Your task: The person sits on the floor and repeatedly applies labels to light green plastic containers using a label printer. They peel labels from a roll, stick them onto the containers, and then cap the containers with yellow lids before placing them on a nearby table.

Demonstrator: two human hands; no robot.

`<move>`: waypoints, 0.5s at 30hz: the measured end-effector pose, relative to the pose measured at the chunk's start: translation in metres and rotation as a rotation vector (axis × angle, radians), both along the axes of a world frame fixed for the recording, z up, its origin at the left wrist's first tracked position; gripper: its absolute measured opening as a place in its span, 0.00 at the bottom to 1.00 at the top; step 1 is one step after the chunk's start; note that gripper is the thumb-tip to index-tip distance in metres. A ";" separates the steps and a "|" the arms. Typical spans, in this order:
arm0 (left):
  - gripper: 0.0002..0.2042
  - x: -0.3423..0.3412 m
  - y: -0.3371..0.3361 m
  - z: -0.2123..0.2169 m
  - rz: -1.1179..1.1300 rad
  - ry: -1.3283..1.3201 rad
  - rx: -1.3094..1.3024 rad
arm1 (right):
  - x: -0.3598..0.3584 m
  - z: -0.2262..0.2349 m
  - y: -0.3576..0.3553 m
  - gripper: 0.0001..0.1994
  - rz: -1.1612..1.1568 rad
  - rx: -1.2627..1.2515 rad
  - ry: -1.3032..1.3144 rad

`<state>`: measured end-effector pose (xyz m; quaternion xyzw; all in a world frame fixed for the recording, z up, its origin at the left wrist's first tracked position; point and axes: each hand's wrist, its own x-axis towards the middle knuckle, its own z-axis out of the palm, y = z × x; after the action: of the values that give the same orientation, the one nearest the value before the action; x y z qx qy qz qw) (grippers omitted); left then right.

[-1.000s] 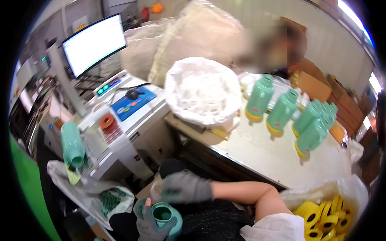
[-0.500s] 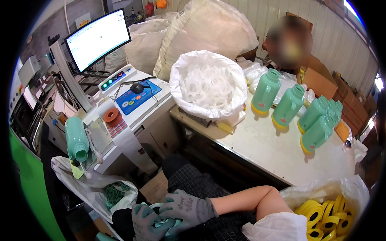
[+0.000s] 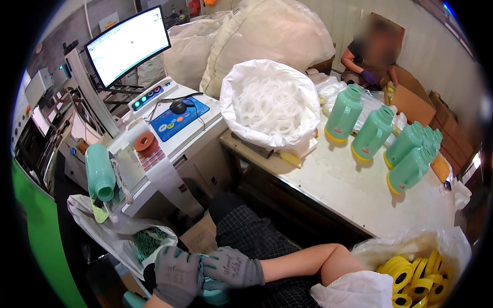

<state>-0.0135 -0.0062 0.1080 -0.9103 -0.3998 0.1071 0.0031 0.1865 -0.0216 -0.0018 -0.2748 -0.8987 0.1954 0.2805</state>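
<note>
Both my hands wear grey gloves and meet low in the view over my lap. My left hand [image 3: 177, 274] and my right hand [image 3: 233, 267] close together around a mint-green flask [image 3: 215, 295], which is mostly hidden beneath them. Only its lower green edge shows. Several more mint-green flasks with yellow bases [image 3: 372, 134] stand on the white table [image 3: 328, 190] to my right. Another green flask [image 3: 98, 172] lies on the machine stand at my left.
A white sack of clear rings [image 3: 269, 105] sits on the table's far end. A bag of yellow rings [image 3: 418, 277] is at lower right. A monitor [image 3: 128, 45] and control panel [image 3: 177, 120] stand at left. Another person [image 3: 372, 59] sits beyond the table.
My view has tilted up and my hands have dropped to the lower edge. The left hand has joined the right on the flask, whose open mouth no longer shows.
</note>
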 end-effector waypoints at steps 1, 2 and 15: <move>0.22 0.004 0.006 0.006 -0.019 -0.008 0.039 | 0.000 0.000 0.001 0.17 -0.028 0.037 -0.019; 0.16 0.011 0.011 0.013 -0.020 -0.015 0.069 | 0.003 -0.003 0.000 0.17 -0.038 0.066 -0.036; 0.12 0.058 0.089 -0.034 -0.085 0.082 -0.396 | 0.034 -0.012 0.025 0.16 -0.107 0.025 0.158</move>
<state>0.0450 0.0826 0.0736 -0.9040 -0.3319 0.2205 -0.1549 0.2209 0.0030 -0.0139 -0.3025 -0.8602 0.1901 0.3640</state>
